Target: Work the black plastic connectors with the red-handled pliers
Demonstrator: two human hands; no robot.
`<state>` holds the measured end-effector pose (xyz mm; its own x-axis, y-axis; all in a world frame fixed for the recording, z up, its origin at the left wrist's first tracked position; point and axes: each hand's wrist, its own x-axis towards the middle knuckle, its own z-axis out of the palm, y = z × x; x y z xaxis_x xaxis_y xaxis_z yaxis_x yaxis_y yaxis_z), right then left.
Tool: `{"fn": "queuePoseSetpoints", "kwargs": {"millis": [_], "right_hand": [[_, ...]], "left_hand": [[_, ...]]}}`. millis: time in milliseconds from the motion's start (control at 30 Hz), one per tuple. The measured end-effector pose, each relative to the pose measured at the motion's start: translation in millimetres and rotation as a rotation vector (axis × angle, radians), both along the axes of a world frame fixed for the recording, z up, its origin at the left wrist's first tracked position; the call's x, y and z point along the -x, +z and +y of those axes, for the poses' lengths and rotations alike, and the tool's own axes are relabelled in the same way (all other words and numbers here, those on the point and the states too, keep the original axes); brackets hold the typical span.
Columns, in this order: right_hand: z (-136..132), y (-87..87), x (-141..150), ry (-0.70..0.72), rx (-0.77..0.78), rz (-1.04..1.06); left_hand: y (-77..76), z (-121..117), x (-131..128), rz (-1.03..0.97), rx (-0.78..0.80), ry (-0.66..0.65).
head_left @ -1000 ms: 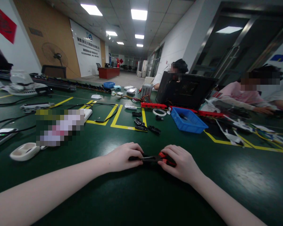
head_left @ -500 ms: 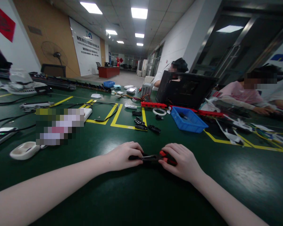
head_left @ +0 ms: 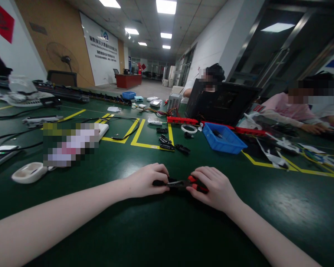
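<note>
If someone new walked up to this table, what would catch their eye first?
Probably the red-handled pliers in the right hand, their tips at a dark piece in the left hand. Beyond them, the bright blue tray stands out, right of the coil of white cable.

The tabletop (head_left: 139,230) looks glossy; the blue tray (head_left: 225,142), smooth plastic.

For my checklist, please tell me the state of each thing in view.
Red-handled dark metal pliers: in right hand, jaw opening unclear.
Small black piece: pinched in left hand.
Blue rectangular plastic bin: open, holding dark item.
White ring: lying flat.
Rectangular ceiling lights: lit.
</note>
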<state>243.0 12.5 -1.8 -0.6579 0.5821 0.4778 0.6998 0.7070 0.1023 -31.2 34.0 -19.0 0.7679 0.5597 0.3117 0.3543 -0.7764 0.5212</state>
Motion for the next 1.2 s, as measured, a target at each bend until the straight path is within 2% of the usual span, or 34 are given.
{"fn": "queuePoseSetpoints", "kwargs": {"millis": [433, 800, 1200], "right_hand": [[2.3, -0.4, -0.9, 0.018, -0.032, -0.040], [2.8, -0.1, -4.1, -0.006, 0.101, 0.002], [2.2, 0.6, -2.5, -0.015, 0.132, -0.003]], "left_hand": [[-0.3, -0.2, 0.3, 0.002, 0.000, 0.005], [0.5, -0.5, 0.5, 0.011, 0.002, 0.002], [4.5, -0.6, 1.9, 0.029, -0.010, -0.026]]}}
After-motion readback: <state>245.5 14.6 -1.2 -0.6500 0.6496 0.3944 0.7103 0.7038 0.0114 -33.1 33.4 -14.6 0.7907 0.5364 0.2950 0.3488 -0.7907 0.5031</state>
